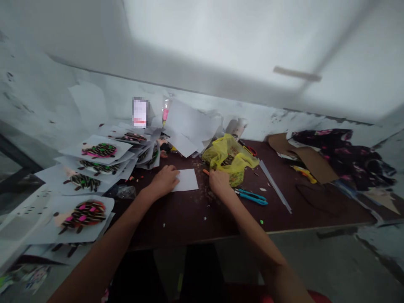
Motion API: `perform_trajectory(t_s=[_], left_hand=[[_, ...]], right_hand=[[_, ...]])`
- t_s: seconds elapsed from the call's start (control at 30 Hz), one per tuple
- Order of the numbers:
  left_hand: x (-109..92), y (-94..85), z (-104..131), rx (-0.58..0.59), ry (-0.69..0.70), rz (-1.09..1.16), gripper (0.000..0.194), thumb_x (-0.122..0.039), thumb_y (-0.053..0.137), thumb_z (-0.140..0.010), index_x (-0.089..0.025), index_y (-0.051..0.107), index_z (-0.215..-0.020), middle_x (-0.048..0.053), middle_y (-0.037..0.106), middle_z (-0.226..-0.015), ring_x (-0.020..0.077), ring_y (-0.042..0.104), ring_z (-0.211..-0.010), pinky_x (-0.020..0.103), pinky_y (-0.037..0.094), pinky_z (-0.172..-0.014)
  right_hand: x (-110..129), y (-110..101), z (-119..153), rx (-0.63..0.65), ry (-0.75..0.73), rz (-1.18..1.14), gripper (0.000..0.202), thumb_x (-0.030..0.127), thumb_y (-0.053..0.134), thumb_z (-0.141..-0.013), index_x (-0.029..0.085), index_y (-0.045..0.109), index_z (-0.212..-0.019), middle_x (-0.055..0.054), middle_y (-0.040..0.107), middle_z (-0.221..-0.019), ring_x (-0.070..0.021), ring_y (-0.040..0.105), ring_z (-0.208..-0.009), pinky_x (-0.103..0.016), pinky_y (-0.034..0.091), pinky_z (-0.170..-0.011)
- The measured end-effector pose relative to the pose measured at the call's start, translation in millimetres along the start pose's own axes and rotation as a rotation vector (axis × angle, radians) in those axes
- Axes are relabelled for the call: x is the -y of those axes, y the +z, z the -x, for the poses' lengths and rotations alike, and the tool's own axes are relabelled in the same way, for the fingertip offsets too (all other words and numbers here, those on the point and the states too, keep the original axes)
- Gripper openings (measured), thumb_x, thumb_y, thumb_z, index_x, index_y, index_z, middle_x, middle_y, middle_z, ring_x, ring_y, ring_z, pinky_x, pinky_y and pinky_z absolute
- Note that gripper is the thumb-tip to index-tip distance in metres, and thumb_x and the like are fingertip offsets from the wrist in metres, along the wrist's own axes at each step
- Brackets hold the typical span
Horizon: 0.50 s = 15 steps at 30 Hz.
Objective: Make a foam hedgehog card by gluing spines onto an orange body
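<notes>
A small white sheet of paper [188, 180] lies on the dark red table [189, 219]. My left hand [164, 181] is at its left edge, fingers bent and close together over the paper. To the right of the sheet, my right hand [219, 182] is closed around a small orange item [206, 172], mostly hidden by the fingers. That hand is beside a crumpled yellow plastic bag [232, 153] with thin dark strips inside. Light-blue-handled scissors or cutters [252, 196] lie right of my right wrist.
Stacked white sheets with hedgehog-like collages [99, 150] fill the left side. White papers [189, 126] lean at the back wall. Right of the bag are a clear strip [276, 187], brown cardboard [315, 162] and dark floral cloth [350, 160]. Small scraps dot the table.
</notes>
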State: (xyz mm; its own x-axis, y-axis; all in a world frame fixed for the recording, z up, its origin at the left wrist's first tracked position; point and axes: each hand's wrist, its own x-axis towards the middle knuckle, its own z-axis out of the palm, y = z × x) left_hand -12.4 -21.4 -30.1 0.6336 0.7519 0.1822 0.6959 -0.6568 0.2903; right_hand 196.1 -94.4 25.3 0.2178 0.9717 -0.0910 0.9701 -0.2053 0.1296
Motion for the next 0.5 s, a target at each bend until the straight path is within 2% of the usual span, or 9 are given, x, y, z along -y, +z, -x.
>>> perform_trajectory(t_s=[0.1,0.27,0.4,0.5], left_hand=[[-5.6,7.3,7.7,-0.005,0.027,0.025,0.031,-0.018,0.048,-0.088,-0.018,0.070,-0.110,0.013,0.064,-0.122,0.0292,0.056,-0.113,0.045,0.044,-0.100],[-4.1,11.9,10.3,-0.039,0.011,0.212,0.039,-0.021,0.052,-0.085,-0.018,0.066,-0.121,0.011,0.061,-0.134,0.0258,0.055,-0.123,0.044,0.040,-0.110],[4.8,3.9,11.4,-0.125,-0.037,0.331,0.048,-0.014,0.052,-0.077,-0.013,0.064,-0.124,0.014,0.059,-0.137,0.0257,0.053,-0.128,0.042,0.039,-0.113],[15.0,-6.0,13.2,-0.144,-0.117,0.400,0.049,-0.006,0.046,-0.075,-0.013,0.067,-0.118,0.011,0.068,-0.124,0.0228,0.062,-0.115,0.038,0.045,-0.106]], right_hand=[[-0.8,-0.2,1.4,-0.022,-0.036,0.019,0.042,0.027,0.030,-0.105,0.008,0.067,-0.105,-0.024,0.068,-0.108,-0.0298,0.068,-0.105,-0.033,0.050,-0.078],[-2.2,-6.1,11.2,-0.077,-0.040,0.006,0.033,0.022,0.033,-0.103,0.010,0.064,-0.106,-0.020,0.069,-0.103,-0.0272,0.069,-0.097,-0.030,0.048,-0.074],[-6.4,-11.7,16.7,-0.176,-0.069,-0.097,0.023,0.023,0.044,-0.100,0.011,0.062,-0.107,-0.017,0.069,-0.103,-0.0232,0.067,-0.091,-0.027,0.044,-0.071],[-9.2,-11.2,11.5,-0.234,-0.179,-0.308,0.013,0.023,0.053,-0.093,0.014,0.062,-0.098,-0.010,0.070,-0.095,-0.0189,0.063,-0.083,-0.026,0.040,-0.069]])
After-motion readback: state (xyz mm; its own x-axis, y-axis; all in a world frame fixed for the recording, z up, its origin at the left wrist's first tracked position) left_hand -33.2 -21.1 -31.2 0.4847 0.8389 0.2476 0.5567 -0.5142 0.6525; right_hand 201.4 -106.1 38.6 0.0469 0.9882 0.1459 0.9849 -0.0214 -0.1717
